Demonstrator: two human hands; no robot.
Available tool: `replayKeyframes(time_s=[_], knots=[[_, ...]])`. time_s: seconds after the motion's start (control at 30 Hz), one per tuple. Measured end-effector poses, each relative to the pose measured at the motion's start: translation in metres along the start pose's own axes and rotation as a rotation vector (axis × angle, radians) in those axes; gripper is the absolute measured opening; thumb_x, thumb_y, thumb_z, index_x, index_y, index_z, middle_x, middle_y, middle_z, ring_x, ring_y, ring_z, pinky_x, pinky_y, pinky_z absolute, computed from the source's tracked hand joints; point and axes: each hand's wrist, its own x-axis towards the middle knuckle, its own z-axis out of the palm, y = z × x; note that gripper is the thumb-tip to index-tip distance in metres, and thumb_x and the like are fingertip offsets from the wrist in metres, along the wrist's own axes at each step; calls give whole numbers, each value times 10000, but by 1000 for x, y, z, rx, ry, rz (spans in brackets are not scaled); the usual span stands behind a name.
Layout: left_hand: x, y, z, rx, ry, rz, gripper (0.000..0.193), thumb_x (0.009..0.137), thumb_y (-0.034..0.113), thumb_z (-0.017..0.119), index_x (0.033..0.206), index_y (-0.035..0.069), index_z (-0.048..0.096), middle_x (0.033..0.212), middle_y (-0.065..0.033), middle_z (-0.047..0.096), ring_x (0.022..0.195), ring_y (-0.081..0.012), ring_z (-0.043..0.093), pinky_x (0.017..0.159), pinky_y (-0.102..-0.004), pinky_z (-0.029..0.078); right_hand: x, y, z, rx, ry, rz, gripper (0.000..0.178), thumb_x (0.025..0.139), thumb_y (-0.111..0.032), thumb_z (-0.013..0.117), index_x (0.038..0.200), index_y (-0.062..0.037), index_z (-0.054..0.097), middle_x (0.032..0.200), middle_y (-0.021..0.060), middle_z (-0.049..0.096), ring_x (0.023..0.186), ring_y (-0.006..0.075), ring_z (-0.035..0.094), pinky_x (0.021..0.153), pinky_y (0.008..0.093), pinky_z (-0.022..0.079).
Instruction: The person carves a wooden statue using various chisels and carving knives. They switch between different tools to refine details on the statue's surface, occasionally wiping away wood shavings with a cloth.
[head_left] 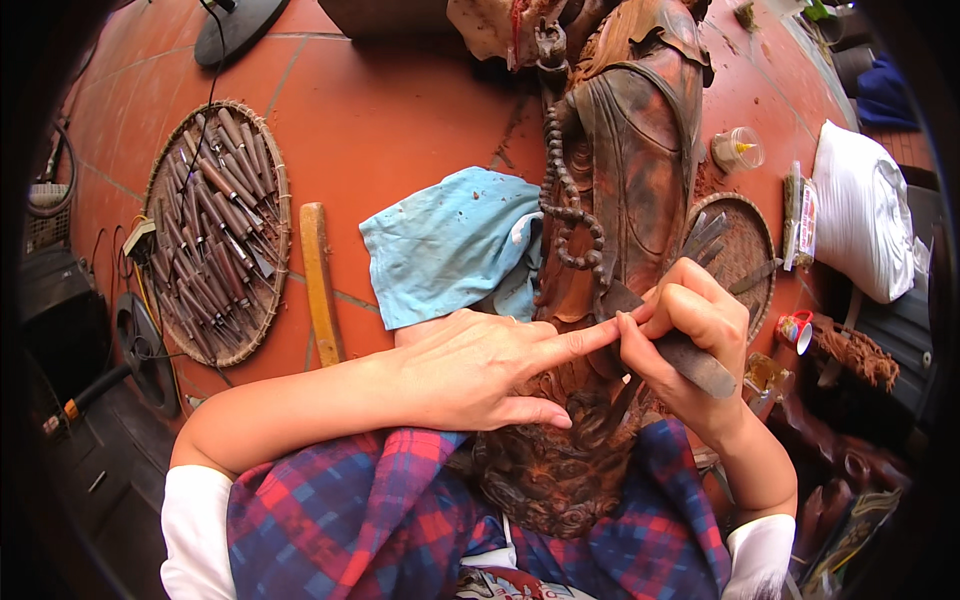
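A large brown wooden statue [640, 130] with carved beads lies along the red tiled floor, its curly head end resting on my lap. My right hand [690, 330] grips a wooden-handled chisel [690, 358], the blade set against the carving. My left hand [480, 365] rests flat on the statue, its index finger stretched out to the chisel's blade. A light blue cloth [440, 245] lies under the statue's left side.
A round woven tray [272, 160] at the left holds several wooden-handled chisels. A wooden mallet [318, 280] lies beside it. A second woven tray [745, 250], a small plastic cup [738, 148] and a white sack [860, 210] sit at the right.
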Motion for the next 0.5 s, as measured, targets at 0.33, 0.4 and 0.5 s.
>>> replayKeyframes(time_s=[0.33, 0.4, 0.5], knots=[[2, 3, -2, 29, -63, -51, 844, 904, 425, 687, 1587, 182, 255, 835, -109, 561, 740, -302, 615, 602, -402, 489, -10, 6, -4, -21, -52, -43, 228, 756, 42, 725, 664, -5, 522, 661, 87, 494, 574, 233, 551, 530, 309, 451], [1, 10, 7, -35, -97, -67, 837, 889, 414, 700, 1576, 166, 290, 835, -110, 555, 739, -301, 613, 613, -399, 487, -17, 4, -12, -5, -130, 30, 223, 754, 42, 725, 667, -3, 525, 666, 90, 496, 587, 237, 552, 535, 316, 448], [-1, 5, 3, -24, -27, -50, 847, 896, 423, 688, 1585, 181, 259, 855, -105, 571, 747, -295, 622, 589, -407, 488, -3, -2, -7, -47, -89, -2, 229, 751, 43, 725, 657, -4, 522, 666, 90, 500, 586, 235, 548, 533, 318, 441]])
